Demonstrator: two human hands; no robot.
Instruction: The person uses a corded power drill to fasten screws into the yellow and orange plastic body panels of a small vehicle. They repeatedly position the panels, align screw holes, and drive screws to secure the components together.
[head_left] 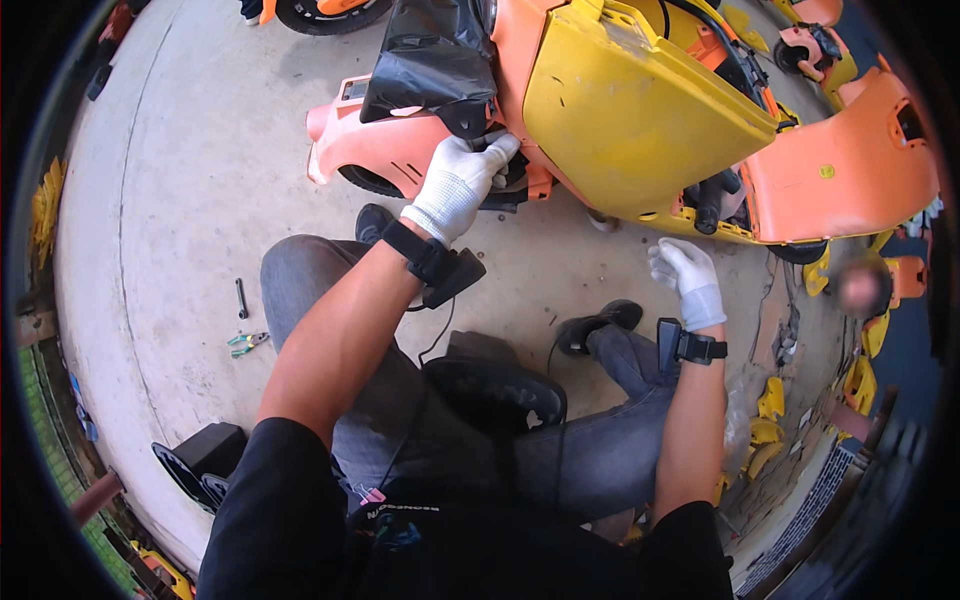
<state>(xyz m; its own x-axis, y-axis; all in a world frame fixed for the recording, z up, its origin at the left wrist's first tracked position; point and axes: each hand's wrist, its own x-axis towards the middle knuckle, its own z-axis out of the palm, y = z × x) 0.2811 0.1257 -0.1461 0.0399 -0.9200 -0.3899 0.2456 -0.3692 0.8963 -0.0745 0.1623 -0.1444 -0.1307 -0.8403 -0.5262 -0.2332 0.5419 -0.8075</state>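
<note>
An orange and yellow scooter (640, 120) stands in front of me, its panels scuffed. My left hand (460, 180), in a white knit glove, reaches its side between the salmon-orange fender (385, 140) and the yellow panel. The fingers there are pinched together, and whatever they grip is hidden. Just above that hand hangs a black plastic sheet (430, 60). My right hand (687, 275), gloved too, hovers over the floor below the scooter's footwell, fingers loosely bent and apart, touching nothing. Black strapped devices sit on both wrists.
A wrench (241, 298) and green-handled pliers (248, 344) lie on the concrete floor at left. Beside my left thigh is a black box-like part (205, 460). Yellow panels (765, 430) are piled at right, near another person. More scooters stand at the far side.
</note>
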